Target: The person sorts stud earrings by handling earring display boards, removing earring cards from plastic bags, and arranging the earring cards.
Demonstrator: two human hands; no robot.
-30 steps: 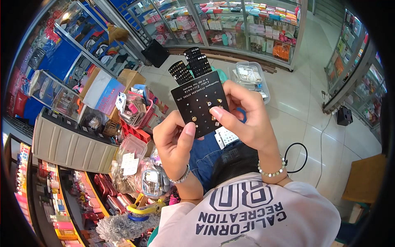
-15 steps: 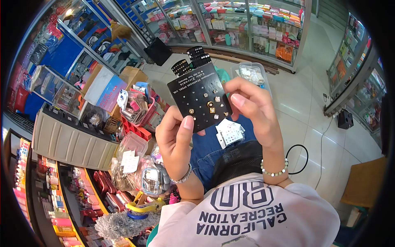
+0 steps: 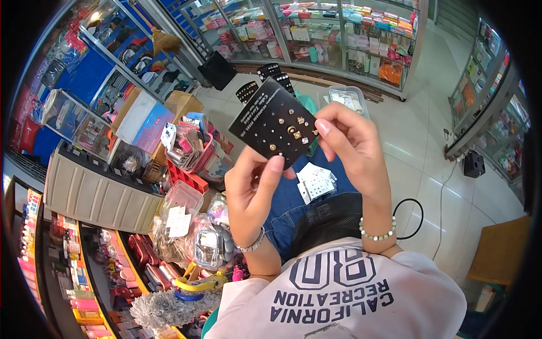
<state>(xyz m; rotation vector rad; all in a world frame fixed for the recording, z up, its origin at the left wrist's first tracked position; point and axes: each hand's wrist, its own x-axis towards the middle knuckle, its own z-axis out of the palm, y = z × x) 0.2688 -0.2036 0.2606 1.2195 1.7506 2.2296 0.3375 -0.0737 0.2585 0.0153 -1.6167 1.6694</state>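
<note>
A black earring card point(image 3: 265, 121) with several small gold and clear stone studs is held up tilted in front of me, its printed end at the upper left. My left hand point(image 3: 253, 183) grips its lower corner, thumb on the front and fingers behind. At the right edge, my right hand point(image 3: 354, 148) pinches the card between thumb and fingers, close to a stud. White earring cards point(image 3: 316, 182) lie on my lap below. Beyond the held card stand more black earring cards point(image 3: 247, 92), partly hidden by it.
A clear plastic tub point(image 3: 347, 97) with white cards sits ahead on the right. To the left are a pink basket point(image 3: 206, 148) of goods, a cardboard box point(image 3: 183, 104) and bagged items point(image 3: 197, 231). Glass display cases point(image 3: 339, 42) line the far side.
The earring card has turned and tilted, its right edge now higher. My left hand has shifted slightly right and down, and my right hand's fingers have closed in at the card's edge.
</note>
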